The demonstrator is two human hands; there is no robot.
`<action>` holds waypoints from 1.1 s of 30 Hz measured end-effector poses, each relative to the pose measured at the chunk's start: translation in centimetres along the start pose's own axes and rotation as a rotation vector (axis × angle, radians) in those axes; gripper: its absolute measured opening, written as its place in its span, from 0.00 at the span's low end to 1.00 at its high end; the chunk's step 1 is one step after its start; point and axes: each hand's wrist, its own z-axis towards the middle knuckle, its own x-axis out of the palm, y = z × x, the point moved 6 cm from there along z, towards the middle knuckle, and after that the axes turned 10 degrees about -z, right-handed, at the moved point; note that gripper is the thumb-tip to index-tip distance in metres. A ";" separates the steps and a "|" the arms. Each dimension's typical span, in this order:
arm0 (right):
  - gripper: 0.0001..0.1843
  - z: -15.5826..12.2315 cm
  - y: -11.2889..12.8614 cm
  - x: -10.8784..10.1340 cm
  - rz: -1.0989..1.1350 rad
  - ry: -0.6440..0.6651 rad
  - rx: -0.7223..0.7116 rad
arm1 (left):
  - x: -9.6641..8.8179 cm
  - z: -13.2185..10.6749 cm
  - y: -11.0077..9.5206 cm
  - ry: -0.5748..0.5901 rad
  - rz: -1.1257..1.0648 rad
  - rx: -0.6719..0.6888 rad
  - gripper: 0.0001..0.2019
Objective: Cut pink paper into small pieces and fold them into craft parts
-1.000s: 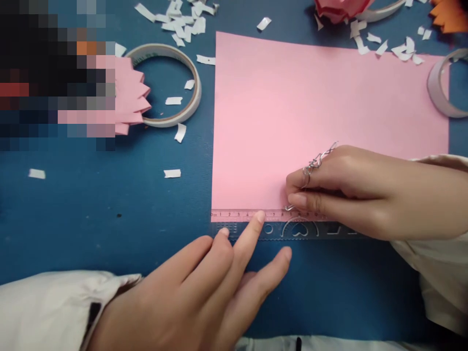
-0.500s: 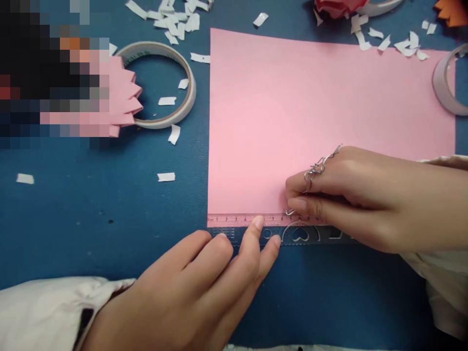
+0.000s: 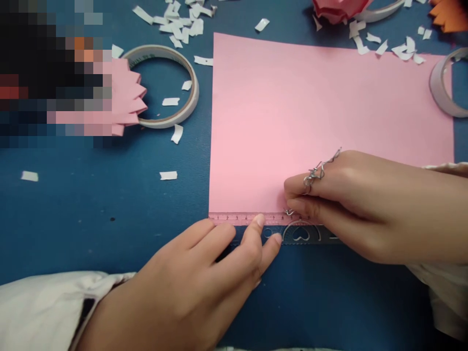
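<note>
A pink paper sheet lies flat on the blue table. A clear stencil ruler runs along the sheet's near edge. My left hand rests on the ruler's left part, fingers stretched side by side with the tips pressing down, holding nothing. My right hand lies on the paper's lower edge beside it. Its thumb and fingers are pinched together at the ruler's scale. A small silvery tip shows under them, and I cannot make out what it is. A silver chain ring sits on one right finger.
A tape roll lies left of the sheet beside a folded pink paper piece. Another tape roll is at the right edge. White paper scraps are scattered about. Red and orange paper shapes sit at the top.
My left hand's fingers drew together and slid up onto the ruler, the thumb tucking in beside them. My right hand stayed pinched at the same spot.
</note>
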 end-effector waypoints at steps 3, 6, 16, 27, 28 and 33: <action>0.11 -0.2 0.4 0.1 -0.065 -0.039 -0.020 | -0.1 0.0 -0.1 -0.007 0.026 0.016 0.19; 0.09 -0.6 0.9 -0.1 -0.135 -0.094 -0.028 | -0.1 -0.1 -0.1 -0.011 0.026 0.010 0.19; 0.12 -1.2 2.5 -0.2 -0.258 -0.174 -0.056 | 0.3 -0.4 -0.2 0.019 -0.002 -0.004 0.20; 0.14 -1.4 2.7 0.2 -0.304 -0.172 -0.040 | 0.3 -0.3 -0.2 0.033 -0.007 -0.019 0.21; 0.14 -1.3 2.7 0.3 -0.297 -0.159 -0.037 | 0.3 -0.3 -0.2 0.029 -0.010 -0.021 0.20; 0.11 -1.4 2.0 -0.2 -0.197 -0.111 -0.033 | 0.2 -0.4 -0.2 0.034 -0.010 -0.025 0.19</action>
